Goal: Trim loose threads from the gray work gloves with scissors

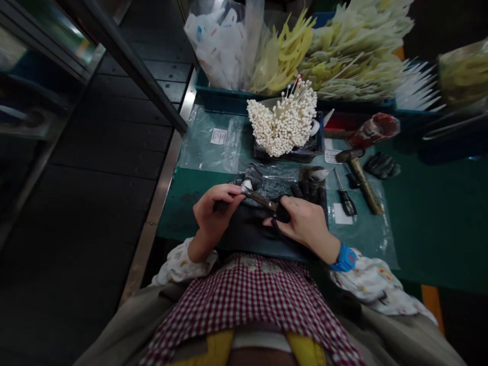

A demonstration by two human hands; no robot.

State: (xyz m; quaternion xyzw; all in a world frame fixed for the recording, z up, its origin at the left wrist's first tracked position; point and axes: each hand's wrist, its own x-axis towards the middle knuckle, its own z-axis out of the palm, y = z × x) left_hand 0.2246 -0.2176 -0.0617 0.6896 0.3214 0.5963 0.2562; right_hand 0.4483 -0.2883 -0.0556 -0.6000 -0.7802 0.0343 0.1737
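Observation:
My right hand (305, 221) is wrapped round the dark handles of a pair of scissors (263, 201), whose blades point left. The blade tips meet a small white piece (247, 186) pinched between the thumb and fingers of my left hand (217, 206). Both hands are above a black surface (247, 231) at the table's front edge. Just beyond them lie a dark grey glove (253, 174) and a black glove (310, 192). A bundle of white-tipped sticks (280, 127) stands in a dark tray (305, 152) farther back.
On the green table (430, 218), a hammer (364, 183), a screwdriver (346, 200) and a red can (375, 129) are at the right. Bags of white pieces (221, 51) and yellowish strips (354, 61) line the back. A metal bar (141, 71) slants at the left.

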